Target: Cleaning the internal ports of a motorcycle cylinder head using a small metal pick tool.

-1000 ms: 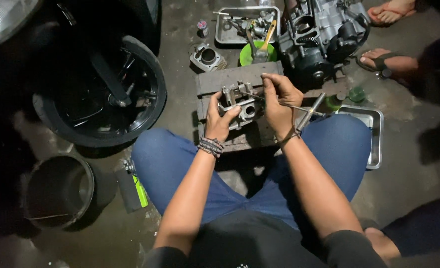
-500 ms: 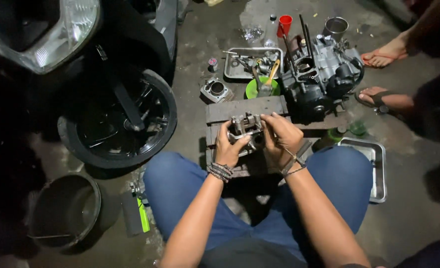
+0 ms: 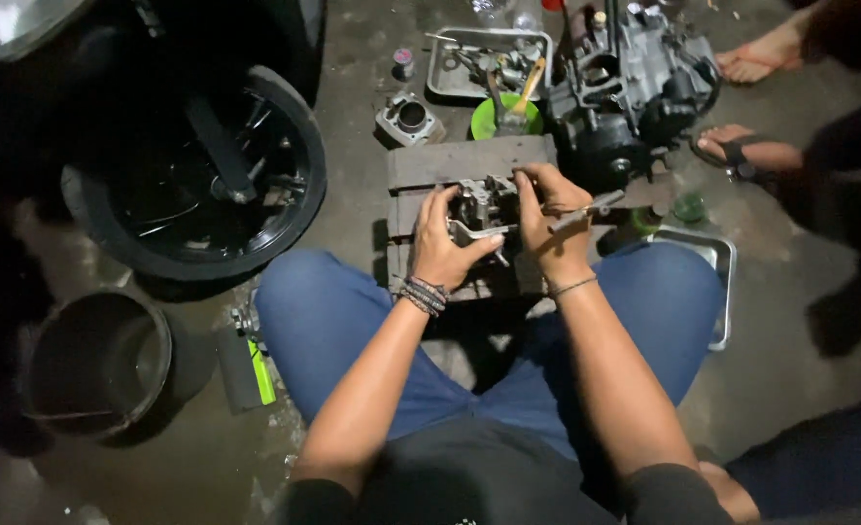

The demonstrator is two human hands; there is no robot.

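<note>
**A:** Grip status: left hand [image 3: 445, 251] closed around the near-left side of the cylinder head [image 3: 484, 202], thumb over a flat bright metal piece [image 3: 471, 233] jutting toward the knees. Right hand [image 3: 550, 222] clamped on the head's right side, fingers curled over the top edge, and it also pinches a slim metal tool [image 3: 591, 206] that angles out to the right.

**B:** Where's the part sitting?

**A:** On a stack of rough grey wooden planks [image 3: 460, 160] on the concrete floor [image 3: 353, 117], between the person's knees. Blue jeans both sides. Head is cast grey metal, blocky, finned and pocketed, dull and oily.

**B:** Wrists?

**A:** Beaded bands on the left, thin bracelet on the right.

**B:** Surroundings?

**A:** Just beyond the planks: round green bowl [image 3: 497, 117] with a wooden-handled brush standing in it, a small square cast cylinder block [image 3: 407, 119] with a round bore, a shallow steel tray [image 3: 450, 73] full of small parts. Right of those, a dark engine block [image 3: 635, 87], lumpy casting, ribbed. Second steel tray [image 3: 717, 282] by the right knee, partly hidden.

**B:** Left side?

**A:** Black scooter wheel [image 3: 197, 175], smooth rubber tyre, spoked rim. Nearer, a round dark bucket [image 3: 95, 365] and a flat black-and-lime object [image 3: 246, 365]; can't tell what.

**B:** Anyone else?

**A:** Someone's sandalled feet [image 3: 741, 151], top right.
</note>
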